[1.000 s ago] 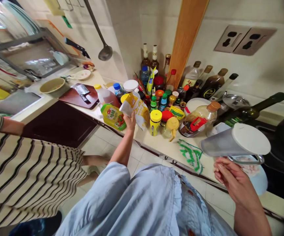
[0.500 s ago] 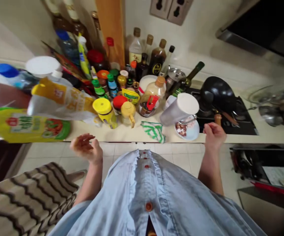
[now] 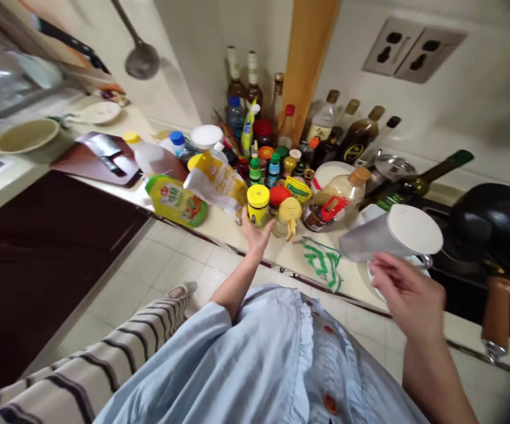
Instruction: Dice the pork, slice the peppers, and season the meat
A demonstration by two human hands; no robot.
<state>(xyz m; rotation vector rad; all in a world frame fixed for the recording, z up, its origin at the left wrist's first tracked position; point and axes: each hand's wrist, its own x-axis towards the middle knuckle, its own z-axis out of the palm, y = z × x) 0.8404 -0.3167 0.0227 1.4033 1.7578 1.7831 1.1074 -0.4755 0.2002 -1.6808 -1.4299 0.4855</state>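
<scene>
My left hand [image 3: 255,237] is at the front of a yellow-lidded canister [image 3: 258,203], fingers at its left side and thumb to its right. The hand looks spread, not closed tight on it. Right of the canister stands a small glass jar with a pale yellow lid and spout [image 3: 289,213]; a red-lidded jar [image 3: 278,200] is just behind. My right hand [image 3: 409,291], slightly blurred, hovers loosely curled with nothing visible in it. Beneath it, a white plate [image 3: 375,288] is mostly hidden by the hand and a frosted pitcher with a white lid [image 3: 391,232].
A green-and-white cloth [image 3: 323,262] lies at the counter edge. Bags, including a yellow-green pouch [image 3: 175,203], and several bottles crowd the left and back. A black wok [image 3: 497,227] sits on the stove at right. A cleaver [image 3: 109,153] rests on a brown board [image 3: 72,162].
The view has swung left, bringing the board and sink area into sight. My left hand has reached forward to the yellow-lidded canister. My right hand has shifted toward the pitcher, its fingers loosening.
</scene>
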